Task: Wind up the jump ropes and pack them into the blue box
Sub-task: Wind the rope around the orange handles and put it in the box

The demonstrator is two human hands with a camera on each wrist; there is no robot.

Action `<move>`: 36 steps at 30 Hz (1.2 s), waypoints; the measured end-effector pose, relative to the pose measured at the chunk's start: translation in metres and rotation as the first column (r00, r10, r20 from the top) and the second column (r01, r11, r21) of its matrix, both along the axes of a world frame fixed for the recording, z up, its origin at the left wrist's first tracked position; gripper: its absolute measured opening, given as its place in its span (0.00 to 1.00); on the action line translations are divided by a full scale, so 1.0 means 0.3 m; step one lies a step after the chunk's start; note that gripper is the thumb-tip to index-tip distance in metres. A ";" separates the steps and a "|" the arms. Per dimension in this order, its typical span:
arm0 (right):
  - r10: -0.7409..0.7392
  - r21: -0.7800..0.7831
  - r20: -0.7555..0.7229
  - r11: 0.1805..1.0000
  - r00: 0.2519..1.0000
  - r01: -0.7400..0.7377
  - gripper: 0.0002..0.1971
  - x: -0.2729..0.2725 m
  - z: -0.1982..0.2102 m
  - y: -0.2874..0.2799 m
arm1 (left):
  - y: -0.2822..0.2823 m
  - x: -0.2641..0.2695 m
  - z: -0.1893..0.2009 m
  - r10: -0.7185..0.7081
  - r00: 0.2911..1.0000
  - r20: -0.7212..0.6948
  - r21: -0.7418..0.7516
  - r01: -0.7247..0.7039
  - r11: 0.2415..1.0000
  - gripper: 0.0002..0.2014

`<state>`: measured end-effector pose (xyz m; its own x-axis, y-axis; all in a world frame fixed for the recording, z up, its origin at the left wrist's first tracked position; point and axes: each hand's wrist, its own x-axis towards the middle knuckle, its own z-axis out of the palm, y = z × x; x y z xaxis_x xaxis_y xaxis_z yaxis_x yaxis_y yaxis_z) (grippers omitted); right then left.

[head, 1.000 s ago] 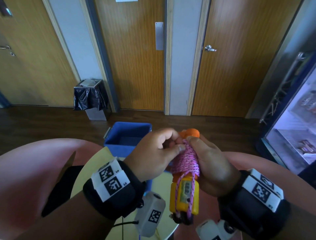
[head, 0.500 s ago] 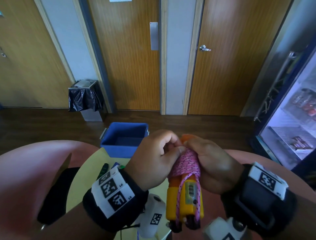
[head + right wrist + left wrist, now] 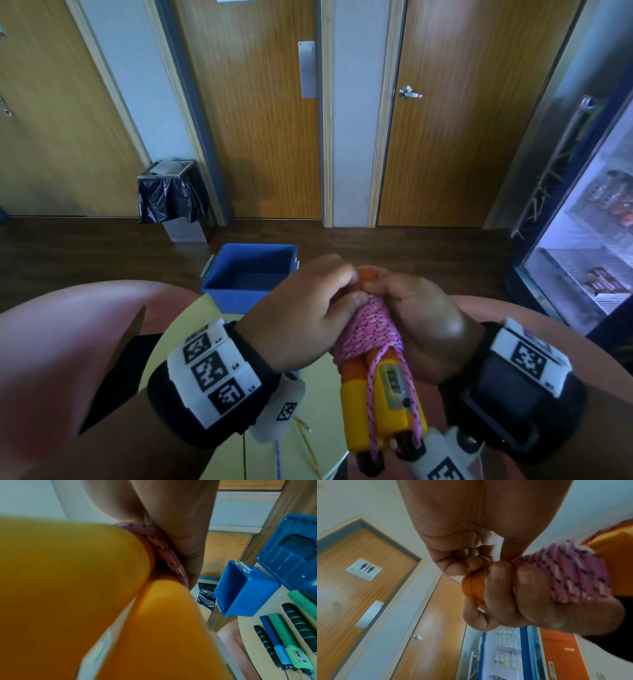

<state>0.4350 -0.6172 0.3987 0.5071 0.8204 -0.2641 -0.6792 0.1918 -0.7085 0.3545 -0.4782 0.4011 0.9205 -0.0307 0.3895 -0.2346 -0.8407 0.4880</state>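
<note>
— How far along does this look?

— One rope is nearly bundled. The pink jump rope (image 3: 368,330) is wound in tight turns round its two yellow handles (image 3: 380,411), which are held together above the round table (image 3: 318,387), on the near side of the blue box (image 3: 251,274). The right hand (image 3: 423,329) has its fingers curled round the coil and the orange handle tops. The left hand (image 3: 308,315) is clenched at the top of the coil, thumb pressed on the cord; from the left wrist view its fingertips (image 3: 471,566) seem to pinch something small by the orange cap (image 3: 473,586), probably the cord's end, though I cannot tell for certain.

— So it's being tucked in?

— That is my guess: securing the last turn. One loose loop hangs down along the handles, so the bundle isn't quite finished.

— And the box?

— It stands open on the table's far edge. What shows of the inside looks empty, so I judge nothing has been packed. In the right wrist view its lid (image 3: 295,555) lies just beside it.

— What's left?

— Several other handles (image 3: 283,635), green, blue and black-ribbed, lie side by side on the table near the box. Their ropes run out of view, so I cannot tell whether those are wound. All of them need to go into the box.
</note>
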 end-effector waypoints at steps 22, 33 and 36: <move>0.202 -0.061 0.124 0.979 0.971 -0.196 0.25 -0.056 -0.118 -0.019 | 0.078 0.055 -0.181 -0.020 0.998 0.064 -0.207 0.033 0.978 0.09; 0.174 -0.289 0.495 0.957 0.851 -0.027 0.46 -0.054 -0.086 -0.011 | 0.083 0.040 -0.138 0.119 0.993 0.024 -0.307 -0.106 0.946 0.03; 0.238 -0.380 0.576 0.925 0.782 -0.001 0.52 -0.036 -0.088 -0.003 | 0.070 0.038 -0.133 0.125 0.990 0.064 -0.292 -0.102 0.951 0.05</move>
<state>0.4241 -0.6180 0.3722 0.5603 0.8010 -0.2108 -0.0901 -0.1941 -0.9768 0.3658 -0.4573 0.3611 0.8765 0.1964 0.4396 -0.1945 -0.6908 0.6964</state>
